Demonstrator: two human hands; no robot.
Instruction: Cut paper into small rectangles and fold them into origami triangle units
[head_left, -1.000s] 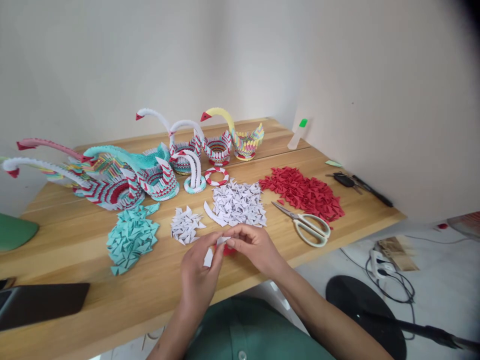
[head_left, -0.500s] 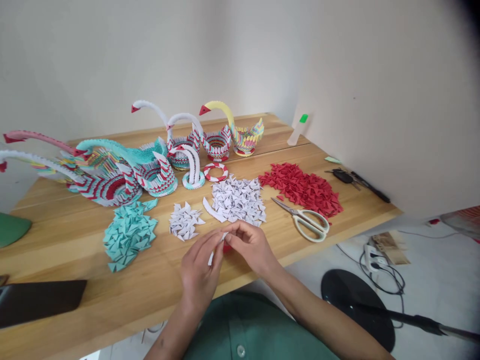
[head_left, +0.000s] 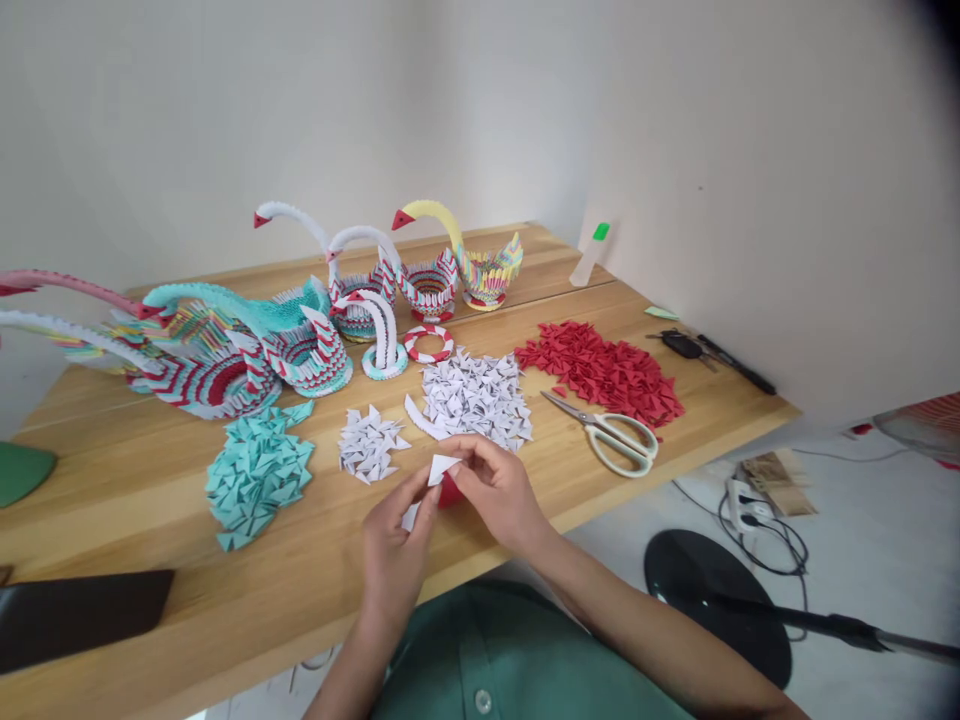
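Above the table's front edge, my left hand (head_left: 397, 525) and my right hand (head_left: 495, 490) meet at a small white folded paper triangle (head_left: 442, 468). Fingers of both hands are closed on it, pinching it from either side. Another bit of white paper (head_left: 409, 517) shows within my left palm. Something red (head_left: 451, 491) sits behind and below my right fingers, mostly hidden. Just beyond my hands lie a curved white paper strip (head_left: 422, 418), a large pile of white paper triangles (head_left: 476, 395) and a smaller white pile (head_left: 370, 445).
A teal triangle pile (head_left: 259, 475) lies left, a red pile (head_left: 600, 370) right, with scissors (head_left: 619, 442) before it. Several folded-paper swans (head_left: 315, 355) stand at the back left, near a red-and-white ring (head_left: 429, 344). Keys (head_left: 682, 344) lie by the right edge; a dark flat object (head_left: 86, 615) front left.
The white triangle has turned so that its flat face now shows between my fingers. My left hand has tilted slightly, and the view has shifted a little.
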